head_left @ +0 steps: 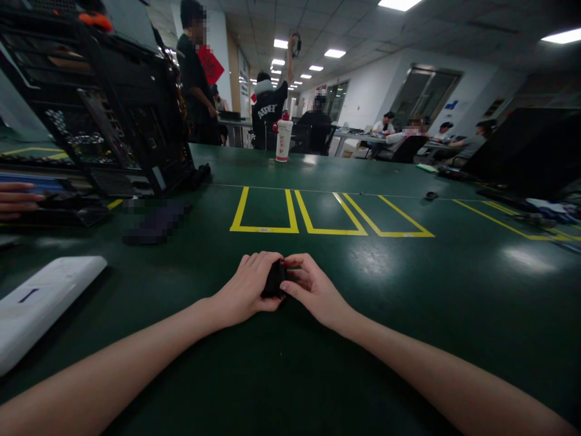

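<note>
One small black block [274, 281] is at the near middle of the green worktop [281, 375], grasped by the left hand [247, 283], while the right hand [316, 289] has its thumb and fingertips on the right side; from where I stand, I can't tell whether it touches the surface. Beyond it are three yellow outlines [264, 230], then a white cup [283, 142]. To the left are a white case [54, 290], near, and a black computer tower [140, 121], far.

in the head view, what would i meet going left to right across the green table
White slab-like object, blurred dark item, left hand, small black object, right hand, dark round item.
</note>
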The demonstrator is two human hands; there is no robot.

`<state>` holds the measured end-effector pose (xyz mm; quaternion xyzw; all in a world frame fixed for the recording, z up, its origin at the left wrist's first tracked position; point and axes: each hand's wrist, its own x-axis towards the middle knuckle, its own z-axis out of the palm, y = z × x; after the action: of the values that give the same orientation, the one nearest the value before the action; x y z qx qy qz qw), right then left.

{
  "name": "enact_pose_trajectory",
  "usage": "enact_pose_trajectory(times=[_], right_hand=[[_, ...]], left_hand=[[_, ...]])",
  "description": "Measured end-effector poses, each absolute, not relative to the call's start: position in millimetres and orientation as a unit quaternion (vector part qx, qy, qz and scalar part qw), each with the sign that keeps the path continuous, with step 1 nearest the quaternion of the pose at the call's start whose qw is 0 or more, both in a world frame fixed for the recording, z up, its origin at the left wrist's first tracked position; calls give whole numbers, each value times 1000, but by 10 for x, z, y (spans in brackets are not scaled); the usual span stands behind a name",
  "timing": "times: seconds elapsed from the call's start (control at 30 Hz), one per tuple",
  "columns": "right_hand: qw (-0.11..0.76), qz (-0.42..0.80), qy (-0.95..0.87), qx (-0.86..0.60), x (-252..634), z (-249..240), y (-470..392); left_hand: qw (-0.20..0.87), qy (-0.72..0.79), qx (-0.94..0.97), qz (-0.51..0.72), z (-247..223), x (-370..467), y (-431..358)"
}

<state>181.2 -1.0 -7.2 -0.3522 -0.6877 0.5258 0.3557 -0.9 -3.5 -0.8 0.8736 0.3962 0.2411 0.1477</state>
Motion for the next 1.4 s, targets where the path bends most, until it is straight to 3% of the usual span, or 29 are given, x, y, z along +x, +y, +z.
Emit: enact_pose_trajectory(times=[1.4], right_hand=[[333,529,-719,-304,1861,-96,-7]], left_hand=[[141,396,875,241,-40,-26,-26]])
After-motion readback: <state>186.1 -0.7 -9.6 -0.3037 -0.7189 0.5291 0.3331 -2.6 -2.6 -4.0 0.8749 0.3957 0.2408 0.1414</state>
